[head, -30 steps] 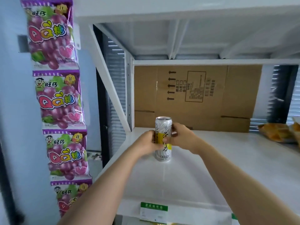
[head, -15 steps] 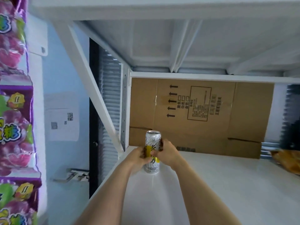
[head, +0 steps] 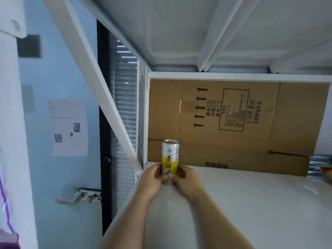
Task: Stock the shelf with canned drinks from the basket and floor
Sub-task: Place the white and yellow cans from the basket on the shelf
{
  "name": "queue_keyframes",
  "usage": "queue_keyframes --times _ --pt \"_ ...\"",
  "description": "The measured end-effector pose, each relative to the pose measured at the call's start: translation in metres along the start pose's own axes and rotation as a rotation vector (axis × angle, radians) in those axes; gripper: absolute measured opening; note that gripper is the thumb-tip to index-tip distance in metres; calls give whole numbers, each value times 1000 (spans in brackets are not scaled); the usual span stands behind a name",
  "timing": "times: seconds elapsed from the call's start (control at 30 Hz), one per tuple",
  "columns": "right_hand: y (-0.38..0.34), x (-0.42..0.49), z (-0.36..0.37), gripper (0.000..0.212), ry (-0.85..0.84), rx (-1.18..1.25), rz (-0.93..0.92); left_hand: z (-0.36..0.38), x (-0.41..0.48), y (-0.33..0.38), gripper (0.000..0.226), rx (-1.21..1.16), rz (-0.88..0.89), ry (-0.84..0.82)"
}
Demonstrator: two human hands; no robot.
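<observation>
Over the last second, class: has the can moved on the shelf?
Yes. Gripped by the left hand and right hand, the can has gone further back along the shelf, toward the cardboard sheet at the rear.

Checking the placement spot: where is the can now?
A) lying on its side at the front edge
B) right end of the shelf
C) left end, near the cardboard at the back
C: the can stands upright at the left end of the shelf, cardboard behind it, left hand and right hand gripping it.
</observation>
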State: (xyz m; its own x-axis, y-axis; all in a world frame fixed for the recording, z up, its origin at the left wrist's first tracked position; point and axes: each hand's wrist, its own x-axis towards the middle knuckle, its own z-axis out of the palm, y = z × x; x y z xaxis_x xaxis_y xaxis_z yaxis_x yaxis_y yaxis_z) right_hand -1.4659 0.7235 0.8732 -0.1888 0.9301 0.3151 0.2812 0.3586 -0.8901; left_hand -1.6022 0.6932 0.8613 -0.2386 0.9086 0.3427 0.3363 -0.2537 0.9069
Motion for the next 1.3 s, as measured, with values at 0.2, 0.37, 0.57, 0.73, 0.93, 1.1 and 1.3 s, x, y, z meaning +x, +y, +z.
queue_keyframes --times 0.2,0.37,0.57,0.73,0.93,1.1,1.3 --pt "10 3 2 34 -12 -4 -60 1 2 -2 37 67 14 22" --pt "14 4 2 30 2 1 -75 3 4 -4 37 108 35 16" --pt "13 1 1 17 -16 10 -61 5 1 1 38 193 52 -4" --pt "0 -7 -14 29 -52 257 109 3 -4 10 31 174 -1 14" --pt "-45 -32 -38 15 34 134 238 10 -25 38 46 86 -144 334" --pt "-83 -75 -49 15 172 196 196 18 -59 84 39 -276 -176 447" --pt "-113 -130 -51 16 272 297 112 6 -111 118 26 -438 -134 418"
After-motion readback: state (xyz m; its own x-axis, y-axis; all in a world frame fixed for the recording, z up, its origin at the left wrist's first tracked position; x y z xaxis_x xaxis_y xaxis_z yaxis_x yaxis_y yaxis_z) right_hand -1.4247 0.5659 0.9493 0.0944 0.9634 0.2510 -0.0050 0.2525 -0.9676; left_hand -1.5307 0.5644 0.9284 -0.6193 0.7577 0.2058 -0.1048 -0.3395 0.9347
